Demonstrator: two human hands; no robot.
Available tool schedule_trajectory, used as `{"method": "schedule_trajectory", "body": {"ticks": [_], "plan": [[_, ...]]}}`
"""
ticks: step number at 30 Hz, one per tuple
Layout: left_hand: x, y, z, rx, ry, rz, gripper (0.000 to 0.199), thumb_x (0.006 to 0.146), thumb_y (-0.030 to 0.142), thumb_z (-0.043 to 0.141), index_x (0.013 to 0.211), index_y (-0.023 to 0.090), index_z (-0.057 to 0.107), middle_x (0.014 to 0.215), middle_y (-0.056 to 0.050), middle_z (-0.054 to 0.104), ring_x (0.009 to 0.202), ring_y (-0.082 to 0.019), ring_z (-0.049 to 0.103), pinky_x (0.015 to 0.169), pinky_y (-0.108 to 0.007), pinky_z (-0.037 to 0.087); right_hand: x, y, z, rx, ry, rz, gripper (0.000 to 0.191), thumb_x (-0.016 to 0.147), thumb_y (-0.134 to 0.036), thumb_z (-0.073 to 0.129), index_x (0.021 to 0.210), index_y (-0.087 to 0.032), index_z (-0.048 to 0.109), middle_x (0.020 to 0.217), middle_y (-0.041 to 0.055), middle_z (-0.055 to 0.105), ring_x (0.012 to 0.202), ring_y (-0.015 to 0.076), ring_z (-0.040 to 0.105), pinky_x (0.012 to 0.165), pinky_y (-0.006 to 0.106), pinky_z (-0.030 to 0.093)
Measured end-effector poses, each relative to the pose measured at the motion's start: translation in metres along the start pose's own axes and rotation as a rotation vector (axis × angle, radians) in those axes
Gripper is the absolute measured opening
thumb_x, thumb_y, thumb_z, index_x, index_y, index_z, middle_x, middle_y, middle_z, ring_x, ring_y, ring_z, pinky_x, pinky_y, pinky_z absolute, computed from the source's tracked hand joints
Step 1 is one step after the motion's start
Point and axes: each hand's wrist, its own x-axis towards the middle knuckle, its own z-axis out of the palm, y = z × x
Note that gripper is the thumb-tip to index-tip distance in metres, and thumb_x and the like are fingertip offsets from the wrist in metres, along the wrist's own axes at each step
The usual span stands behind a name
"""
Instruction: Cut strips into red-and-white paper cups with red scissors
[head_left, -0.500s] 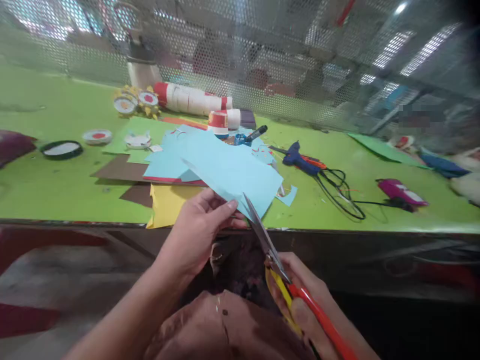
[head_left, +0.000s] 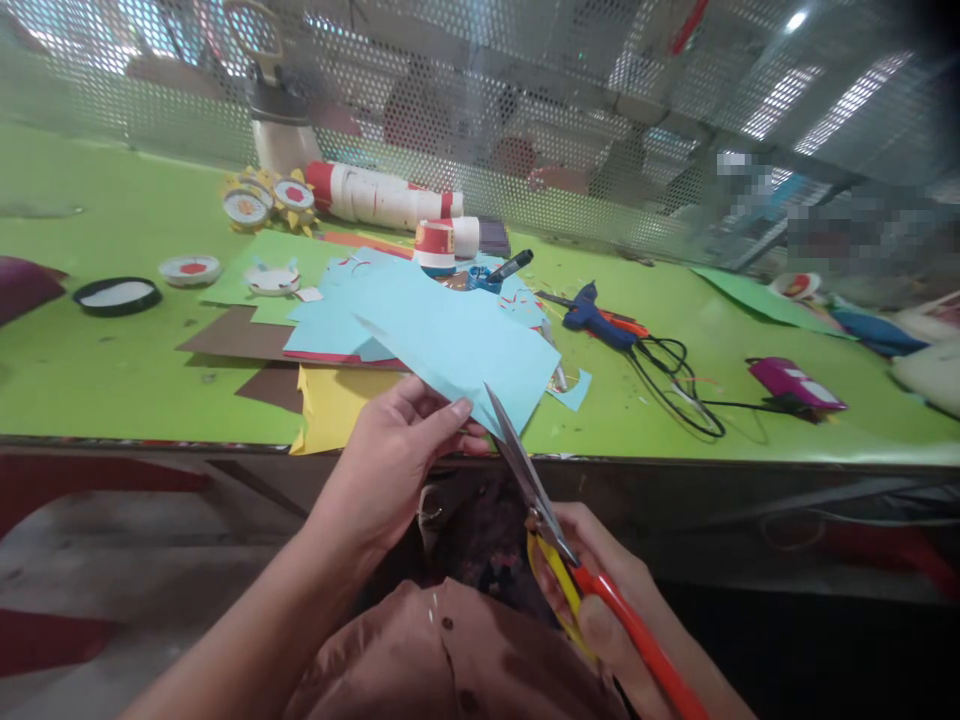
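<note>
My left hand [head_left: 409, 440] pinches the near edge of a light blue sheet of paper [head_left: 480, 345], thumb on top and fingers beneath. My right hand [head_left: 600, 580] is wrapped round the scissors [head_left: 536, 500], which have one red and one yellow handle. Their blades meet the near edge of the blue paper, just right of my left thumb; one blade lies over the sheet. The lower blade is mostly hidden. Under and behind the held sheet lie more blue paper [head_left: 322, 320], brown card [head_left: 232, 335] and yellow paper [head_left: 330, 400].
On the green table [head_left: 637, 400], a blue glue gun [head_left: 596, 318] with a black cord lies to the right, near a purple object [head_left: 795, 385]. Behind the papers are a red-and-white tube [head_left: 382, 195] and a black marker [head_left: 511, 266]. A black-rimmed lid [head_left: 117, 296] rests left.
The view has shifted very slightly. Both hands, the scissors and the blue paper keep nearly the same positions relative to one another.
</note>
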Motion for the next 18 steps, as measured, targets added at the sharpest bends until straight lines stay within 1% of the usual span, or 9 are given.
{"method": "schedule_trajectory", "body": {"ticks": [4, 10, 15, 18], "plan": [[-0.0008, 0.0003, 0.0000, 0.003, -0.003, 0.004, 0.017, 0.075, 0.020, 0.071, 0.087, 0.011, 0.063, 0.076, -0.004, 0.067, 0.065, -0.013, 0.064, 0.065, -0.026, 0.056, 0.0003, 0.0005, -0.0008, -0.007, -0.010, -0.004, 0.071, 0.074, -0.078, 0.047, 0.114, -0.020, 0.047, 0.073, 0.0002, 0.047, 0.060, 0.0122, 0.038, 0.052, 0.025, 0.032], [-0.0017, -0.0008, 0.0009, 0.013, 0.015, 0.002, 0.018, 0.074, 0.021, 0.072, 0.085, 0.011, 0.063, 0.074, -0.003, 0.066, 0.065, -0.013, 0.064, 0.065, -0.027, 0.056, 0.0000, 0.0040, -0.0006, -0.028, 0.004, -0.022, 0.069, 0.076, -0.076, 0.048, 0.115, -0.019, 0.047, 0.073, 0.0002, 0.047, 0.060, 0.0121, 0.040, 0.050, 0.024, 0.033], [-0.0020, -0.0012, 0.0003, 0.013, 0.026, 0.006, 0.017, 0.073, 0.022, 0.073, 0.083, 0.012, 0.063, 0.073, -0.002, 0.065, 0.064, -0.013, 0.064, 0.065, -0.026, 0.056, 0.0006, 0.0069, 0.0029, -0.056, 0.045, -0.044, 0.069, 0.075, -0.078, 0.045, 0.112, -0.020, 0.049, 0.072, 0.0000, 0.047, 0.061, 0.0132, 0.042, 0.053, 0.025, 0.035], [-0.0016, -0.0006, 0.0004, 0.011, 0.027, 0.004, 0.017, 0.073, 0.021, 0.072, 0.083, 0.011, 0.063, 0.074, -0.003, 0.066, 0.064, -0.013, 0.064, 0.064, -0.025, 0.056, 0.0006, 0.0057, 0.0035, -0.063, 0.038, -0.056, 0.067, 0.078, -0.076, 0.044, 0.115, -0.021, 0.048, 0.075, 0.0010, 0.048, 0.063, 0.0138, 0.043, 0.055, 0.025, 0.037]]}}
